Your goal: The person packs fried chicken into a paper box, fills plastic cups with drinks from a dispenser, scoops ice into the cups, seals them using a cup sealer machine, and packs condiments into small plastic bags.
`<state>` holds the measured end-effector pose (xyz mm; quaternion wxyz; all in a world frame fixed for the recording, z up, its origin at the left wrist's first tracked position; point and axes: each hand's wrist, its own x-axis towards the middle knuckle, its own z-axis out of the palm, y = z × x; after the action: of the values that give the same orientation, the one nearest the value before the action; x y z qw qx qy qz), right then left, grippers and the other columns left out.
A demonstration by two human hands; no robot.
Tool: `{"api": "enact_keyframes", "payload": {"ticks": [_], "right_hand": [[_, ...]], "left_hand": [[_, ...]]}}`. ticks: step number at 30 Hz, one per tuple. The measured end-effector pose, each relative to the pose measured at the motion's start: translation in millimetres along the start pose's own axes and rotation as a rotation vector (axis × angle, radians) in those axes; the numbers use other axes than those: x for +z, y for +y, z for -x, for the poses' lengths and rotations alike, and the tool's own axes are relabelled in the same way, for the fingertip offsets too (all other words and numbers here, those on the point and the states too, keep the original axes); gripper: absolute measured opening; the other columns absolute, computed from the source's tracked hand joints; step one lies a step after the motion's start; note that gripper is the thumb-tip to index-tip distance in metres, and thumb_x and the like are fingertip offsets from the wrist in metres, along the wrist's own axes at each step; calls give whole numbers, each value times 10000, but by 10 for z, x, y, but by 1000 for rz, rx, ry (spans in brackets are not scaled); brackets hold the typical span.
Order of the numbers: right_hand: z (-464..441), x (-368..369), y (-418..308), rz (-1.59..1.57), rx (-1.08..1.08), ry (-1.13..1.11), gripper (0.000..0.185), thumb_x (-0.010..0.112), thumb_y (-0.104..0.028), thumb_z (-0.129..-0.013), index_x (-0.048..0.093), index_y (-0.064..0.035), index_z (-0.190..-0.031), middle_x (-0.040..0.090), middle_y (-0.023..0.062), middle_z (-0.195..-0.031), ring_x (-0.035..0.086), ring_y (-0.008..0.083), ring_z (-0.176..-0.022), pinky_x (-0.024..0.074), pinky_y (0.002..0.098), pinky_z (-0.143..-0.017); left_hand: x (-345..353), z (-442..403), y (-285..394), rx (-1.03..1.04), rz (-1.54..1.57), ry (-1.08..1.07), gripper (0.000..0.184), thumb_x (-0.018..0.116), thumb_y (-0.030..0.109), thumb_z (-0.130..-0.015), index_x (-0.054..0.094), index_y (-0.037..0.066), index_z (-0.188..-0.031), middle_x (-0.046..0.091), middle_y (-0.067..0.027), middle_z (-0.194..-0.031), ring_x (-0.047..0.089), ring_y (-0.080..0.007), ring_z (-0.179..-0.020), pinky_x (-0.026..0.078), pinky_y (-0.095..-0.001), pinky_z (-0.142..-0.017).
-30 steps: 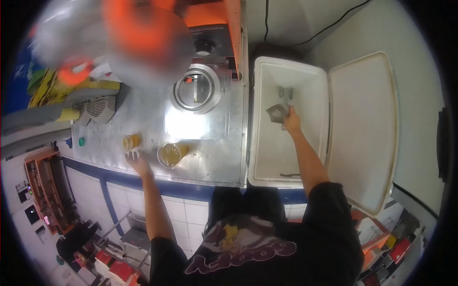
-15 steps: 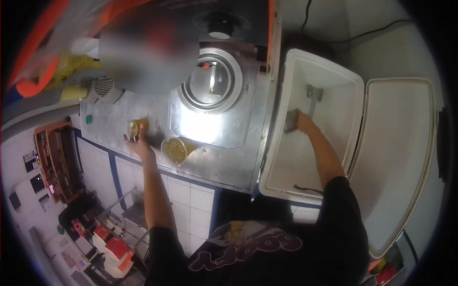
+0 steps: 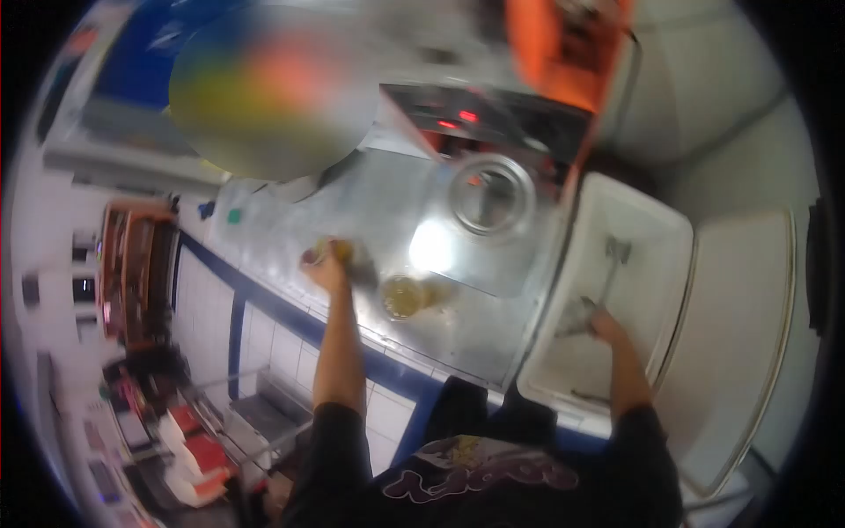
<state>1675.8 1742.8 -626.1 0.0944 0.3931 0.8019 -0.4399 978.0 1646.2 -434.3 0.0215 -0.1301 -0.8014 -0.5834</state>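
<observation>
Head view: right hand [image 3: 606, 326] holding a metal scoop [image 3: 576, 318] inside a cooler [image 3: 656, 264]

The right hand's grip is closing firmly around the scoop, which is sitting low in the white box, near its left wall; blur is hiding whether anything is lying in it. The left hand [image 3: 327, 271] is touching a plastic cup [image 3: 341, 253] of yellowish liquid on the metal surface [image 3: 475, 334], but I cannot tell whether that grip is clamping or only resting. A second plastic cup [image 3: 401, 297], also yellowish, is standing nearby, between the first cup and the cooler.

The step in hand is apparently scooping, with the left hand minding its cup. The next move is probably calling for a level scoop that is clearing the cooler's rim, and for a steady cup, since a knock could be spilling the drink.
</observation>
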Motion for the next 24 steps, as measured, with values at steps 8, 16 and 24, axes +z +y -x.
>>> {"api": "enact_keyframes", "payload": {"ticks": [8,16,24], "right_hand": [[407,44,107,-262,-1,380,261,606,-143,-895,655,-5,-1111,643,167,-1078,610,307,-990,476,424,-893],[474,-217,-1,212,-109,382,430,690,-285,-931,631,38,-1209,686,223,-1108,650,337,-958,528,433,-858],[1289,-62,-1270,260,206,657,195,609,-174,-931,676,4,-885,651,170,-776,615,339,-732,485,465,-700]], "left_hand": [[-752,489,883,-27,-67,37,766,807,287,-784,427,-56,-1355,539,-253,-1342,532,-369,-1266,436,-422,-1055],[-1669,665,1518,145,40,-44,834,865,231,-748,390,5,-1395,535,-213,-1339,549,-318,-1251,455,-410,-1046],[-2149,1514,2377,299,-121,-547,721,853,125,-733,492,-3,-1344,523,-174,-1344,546,-308,-1232,468,-420,-1035]]}}
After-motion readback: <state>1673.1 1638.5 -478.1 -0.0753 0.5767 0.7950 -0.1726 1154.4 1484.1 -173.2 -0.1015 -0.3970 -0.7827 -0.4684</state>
